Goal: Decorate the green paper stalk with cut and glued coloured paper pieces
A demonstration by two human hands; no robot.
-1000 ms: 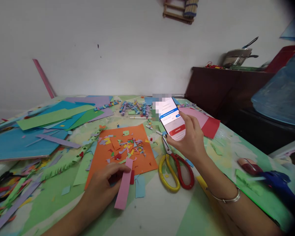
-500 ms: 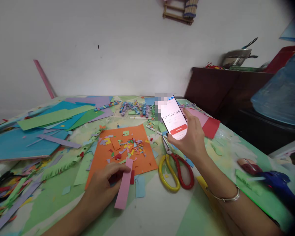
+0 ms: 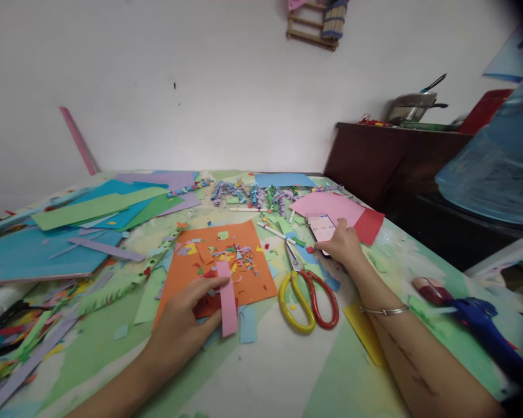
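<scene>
My left hand (image 3: 192, 310) pinches a pink paper strip (image 3: 227, 307) between thumb and fingers, above the near edge of an orange sheet (image 3: 174, 273) strewn with tiny paper scraps. At the right, my right hand (image 3: 342, 244) grips the lower end of a phone (image 3: 325, 227) with a lit timer screen, low over the table beside pink paper (image 3: 326, 203). Between the hands lie scissors (image 3: 303, 302) with one yellow and one red handle, blades slightly apart and pointing away. A light blue paper piece (image 3: 247, 324) rests just right of the strip.
Coloured sheets (image 3: 100, 200) are stacked at the back left. Curled paper pieces (image 3: 257, 194) line the far side near a white pen (image 3: 276, 231). A blue glue gun (image 3: 483, 319) lies at the right, and a large water bottle (image 3: 492, 168) stands beyond the table.
My right hand has lowered the phone from upright to near the tabletop, farther away. The pink strip in my left hand has turned and shifted slightly away from me.
</scene>
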